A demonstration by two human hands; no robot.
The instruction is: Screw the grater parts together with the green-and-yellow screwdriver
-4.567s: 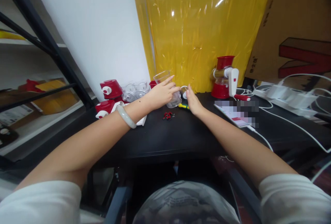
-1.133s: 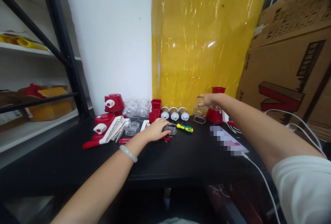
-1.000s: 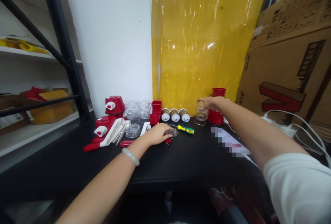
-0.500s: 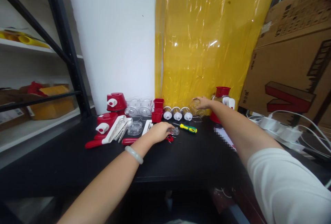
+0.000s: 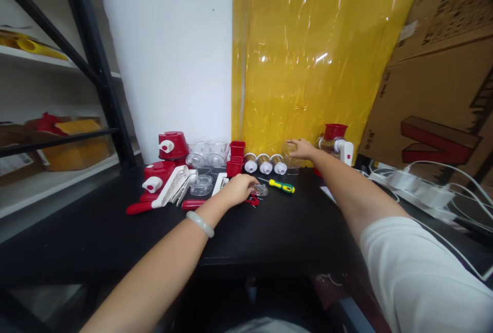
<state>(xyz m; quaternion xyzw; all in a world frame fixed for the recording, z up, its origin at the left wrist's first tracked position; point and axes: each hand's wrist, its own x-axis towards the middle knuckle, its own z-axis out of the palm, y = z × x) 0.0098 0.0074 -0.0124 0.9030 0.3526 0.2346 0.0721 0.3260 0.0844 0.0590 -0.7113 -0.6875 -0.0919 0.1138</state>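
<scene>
My left hand [image 5: 239,189], a pale bangle on its wrist, rests low over the middle of the black table. Its fingers are closed at the edge of a clear plastic part [image 5: 261,190]; small red pieces [image 5: 253,200] lie just below. Further back, my right hand [image 5: 302,149] has its fingers bent around a clear round plastic cover [image 5: 288,150] standing against the yellow sheet. Left of that cover, several white-ended metal grater drums [image 5: 265,164] lie in a row. A yellow-green screwdriver [image 5: 282,185] lies between my hands.
Red grater housings [image 5: 173,145], white handles with red grips [image 5: 169,189], clear plastic parts [image 5: 208,153] and red hoppers [image 5: 235,158] stand on the left. An assembled red-and-white grater [image 5: 335,140], a power strip with cables [image 5: 419,189] and a large carton [image 5: 435,92] are at right.
My right hand's fingers have drawn in closer around the clear cover. My left hand stays at the clear part. The whole view has shifted slightly.
</scene>
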